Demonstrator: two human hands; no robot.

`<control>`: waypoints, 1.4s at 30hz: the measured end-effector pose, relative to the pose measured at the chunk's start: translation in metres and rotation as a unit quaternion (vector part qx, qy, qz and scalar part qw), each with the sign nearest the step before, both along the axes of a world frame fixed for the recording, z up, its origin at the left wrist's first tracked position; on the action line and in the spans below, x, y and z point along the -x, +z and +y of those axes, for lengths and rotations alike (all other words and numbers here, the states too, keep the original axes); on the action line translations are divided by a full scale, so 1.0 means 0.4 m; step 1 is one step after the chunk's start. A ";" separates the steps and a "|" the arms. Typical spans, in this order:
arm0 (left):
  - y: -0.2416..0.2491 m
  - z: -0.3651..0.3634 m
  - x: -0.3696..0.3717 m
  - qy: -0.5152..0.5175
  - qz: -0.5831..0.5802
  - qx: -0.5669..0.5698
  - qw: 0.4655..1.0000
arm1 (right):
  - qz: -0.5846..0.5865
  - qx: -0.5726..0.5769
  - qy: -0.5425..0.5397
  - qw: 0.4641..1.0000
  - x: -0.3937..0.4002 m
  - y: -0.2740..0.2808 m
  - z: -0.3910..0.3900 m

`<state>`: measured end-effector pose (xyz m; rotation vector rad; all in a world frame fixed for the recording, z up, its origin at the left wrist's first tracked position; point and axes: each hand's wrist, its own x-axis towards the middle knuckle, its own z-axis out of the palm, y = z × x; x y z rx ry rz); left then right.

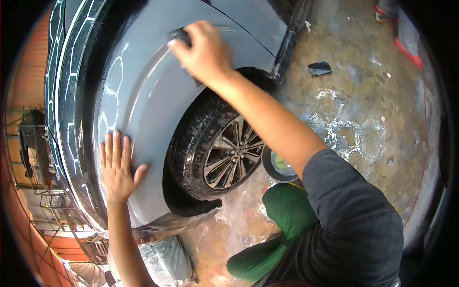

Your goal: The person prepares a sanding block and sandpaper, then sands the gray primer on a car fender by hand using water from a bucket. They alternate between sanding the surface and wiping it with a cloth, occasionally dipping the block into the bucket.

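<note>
Two hands: left (117, 173) flat on grey fender (155, 112), right (204, 55) around dark block (180, 36)

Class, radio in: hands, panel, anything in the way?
Right hand grips dark block at grey panel. Left hand open, flat on panel. Nothing seen between them.

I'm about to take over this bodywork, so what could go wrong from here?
The bucket stands close to the green-trousered leg; a shift of the knee might tip it.
The dark block in the right hand could dig in along the fender's raised crease.
The bare left hand, flat on the fender, may leave marks.
</note>
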<state>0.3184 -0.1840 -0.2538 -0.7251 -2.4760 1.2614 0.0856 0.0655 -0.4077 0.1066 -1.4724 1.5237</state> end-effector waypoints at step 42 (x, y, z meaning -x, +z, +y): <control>-0.091 0.310 0.309 -0.016 0.159 -0.015 0.987 | -0.234 -0.015 0.236 0.943 -0.370 -0.745 0.182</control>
